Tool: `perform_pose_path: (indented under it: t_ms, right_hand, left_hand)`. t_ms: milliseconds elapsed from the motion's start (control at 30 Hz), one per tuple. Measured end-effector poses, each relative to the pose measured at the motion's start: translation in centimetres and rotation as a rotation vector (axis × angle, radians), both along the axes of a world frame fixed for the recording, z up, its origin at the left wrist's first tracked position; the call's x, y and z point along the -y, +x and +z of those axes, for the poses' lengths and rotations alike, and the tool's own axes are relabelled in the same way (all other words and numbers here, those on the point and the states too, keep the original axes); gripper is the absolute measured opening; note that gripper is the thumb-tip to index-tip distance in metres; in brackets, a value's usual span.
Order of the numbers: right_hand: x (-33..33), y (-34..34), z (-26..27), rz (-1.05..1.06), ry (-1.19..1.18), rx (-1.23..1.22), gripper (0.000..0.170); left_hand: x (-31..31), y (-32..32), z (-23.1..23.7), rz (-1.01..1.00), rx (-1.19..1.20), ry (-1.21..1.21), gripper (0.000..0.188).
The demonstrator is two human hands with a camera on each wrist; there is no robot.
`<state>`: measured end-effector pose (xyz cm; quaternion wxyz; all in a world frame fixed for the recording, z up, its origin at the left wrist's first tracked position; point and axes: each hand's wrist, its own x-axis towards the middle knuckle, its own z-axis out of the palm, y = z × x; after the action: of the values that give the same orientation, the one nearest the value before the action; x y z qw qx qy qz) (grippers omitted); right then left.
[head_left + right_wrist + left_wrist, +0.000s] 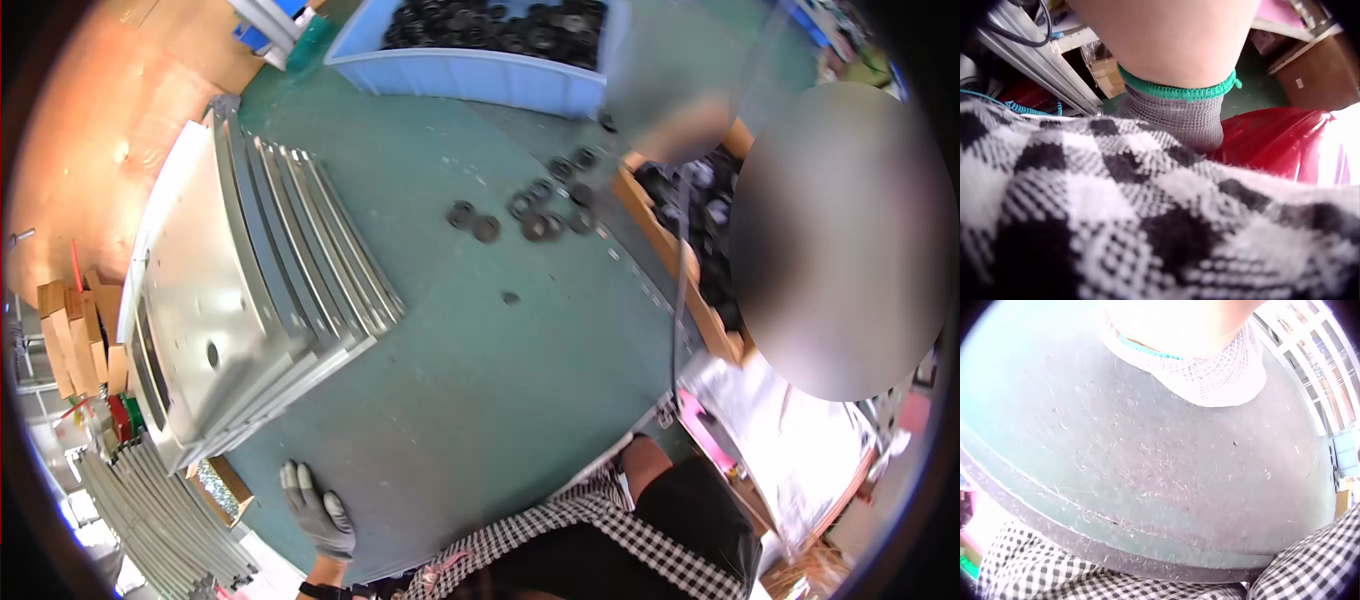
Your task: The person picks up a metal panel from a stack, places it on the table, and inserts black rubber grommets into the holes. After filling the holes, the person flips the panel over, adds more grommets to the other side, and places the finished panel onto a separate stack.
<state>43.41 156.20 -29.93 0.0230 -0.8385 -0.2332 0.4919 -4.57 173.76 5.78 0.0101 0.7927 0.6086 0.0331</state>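
My left hand, in a grey work glove, rests on the green tabletop near its front edge, fingers straight and holding nothing. A small box of shiny metal pieces sits to the left of it. In the left wrist view the glove looks washed out by light. Below the table edge at my right side hangs my right hand, in a grey glove with a green cuff. Its fingers are hidden behind the checked apron, beside a glossy red surface.
Curved metal panels stand stacked at the left. Several black rings lie loose on the table. Behind them is a blue bin of black parts. A cardboard box with black parts stands at the right, near a blurred patch.
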Motion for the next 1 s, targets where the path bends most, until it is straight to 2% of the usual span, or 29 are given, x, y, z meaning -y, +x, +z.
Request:
perform_pose_path:
  t_ms: [100, 200, 233, 300, 400, 467, 500, 533, 567, 600, 633, 667, 733, 800, 1000]
  right_hand:
    - [-2.1, 1.6, -1.2, -0.027, 0.081, -0.104, 0.033]
    - [-2.8, 3.5, -0.8, -0.217, 0.042, -0.306, 0.032]
    - [-2.7, 4.4, -0.3, -0.210, 0.034, -0.316, 0.032]
    - [0.4, 8.2, -6.6, 0.361, 0.316, -0.087, 0.027]
    - [4.2, 11.3, -5.5, 0.190, 0.501, 0.113, 0.022]
    - [5.1, 13.2, -4.7, 0.290, 0.250, 0.333, 0.018]
    - [5.3, 13.8, -2.1, 0.530, 0.029, 0.524, 0.017]
    - [6.0, 15.0, -4.1, 0.603, -0.016, 0.532, 0.020]
    - [7.8, 17.7, -9.3, 0.679, -0.064, 0.534, 0.026]
    - [10.9, 23.0, -18.4, 0.402, -0.079, 0.553, 0.020]
    - [11.1, 22.3, -17.8, 0.339, -0.071, 0.527, 0.023]
    - [10.8, 20.9, -14.9, 0.276, -0.063, 0.501, 0.029]
    - [9.9, 18.4, -8.9, -0.081, 0.084, 0.375, 0.041]
    - [8.3, 15.9, -3.3, -0.137, 0.084, 0.378, 0.039]
    - [5.3, 17.2, -2.3, -0.427, 0.208, 0.591, 0.039]
  left_hand:
    - [0.0, 0.4, 0.1, -0.009, 0.061, 0.067, 0.055]
    - [0.4, 0.5, -0.3, -0.021, 0.098, 0.092, 0.054]
    - [0.6, 0.2, -0.4, -0.023, 0.100, 0.107, 0.054]
    - [0.5, 0.1, -0.7, -0.028, 0.109, 0.147, 0.053]
    - [0.9, -0.5, -0.7, -0.061, 0.105, 0.162, 0.052]
    - [0.6, -1.1, -1.1, -0.088, 0.098, 0.173, 0.050]
    - [0.5, -1.3, -1.2, -0.094, 0.101, 0.173, 0.048]
    - [0.4, -1.4, -1.3, -0.096, 0.101, 0.172, 0.047]
    - [0.3, -1.6, -1.3, -0.096, 0.097, 0.167, 0.046]
    - [0.2, -1.8, -1.3, -0.116, 0.074, 0.169, 0.046]
    - [0.0, -2.1, -1.3, -0.134, 0.052, 0.168, 0.045]
    - [-0.1, -2.1, -1.2, -0.152, 0.030, 0.168, 0.045]
    - [-0.2, -2.0, -1.2, -0.134, 0.010, 0.162, 0.045]
    - [0.0, -1.5, -1.2, -0.113, -0.005, 0.152, 0.045]
    - [0.1, -0.9, -0.9, -0.060, -0.083, 0.115, 0.045]
